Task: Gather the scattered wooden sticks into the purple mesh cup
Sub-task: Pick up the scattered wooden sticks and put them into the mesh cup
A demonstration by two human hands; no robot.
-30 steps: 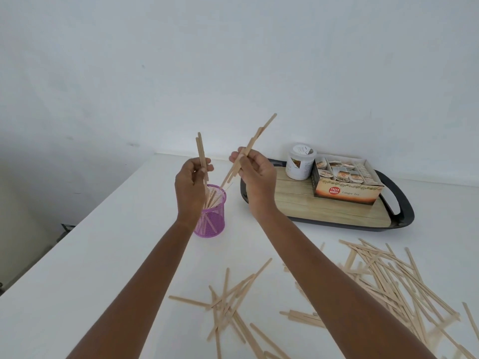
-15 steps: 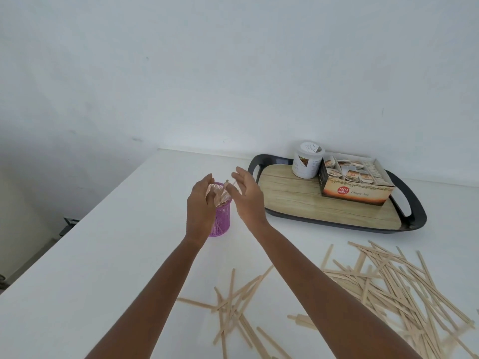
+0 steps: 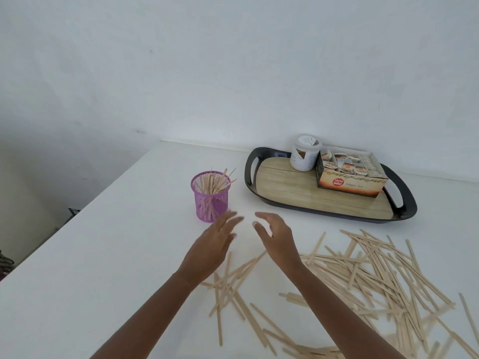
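Observation:
The purple mesh cup [image 3: 211, 200] stands upright on the white table with several wooden sticks leaning inside it. My left hand [image 3: 213, 246] hovers just in front of the cup, fingers spread and holding nothing. My right hand [image 3: 276, 238] is beside it, fingers loosely bent, also holding nothing. A small heap of scattered sticks [image 3: 231, 278] lies under and below my hands. A much larger pile of sticks [image 3: 383, 278] covers the table to the right.
A black tray [image 3: 329, 206] with a wood-look base sits at the back right, carrying a white jar [image 3: 305, 153] and a ginger tea box [image 3: 350, 177]. The table's left edge [image 3: 77, 211] drops off toward the floor. A white wall rises behind.
Both hands let their sticks go into the cup, then drew back toward me and lowered over the scattered sticks. The cup now shows more sticks inside.

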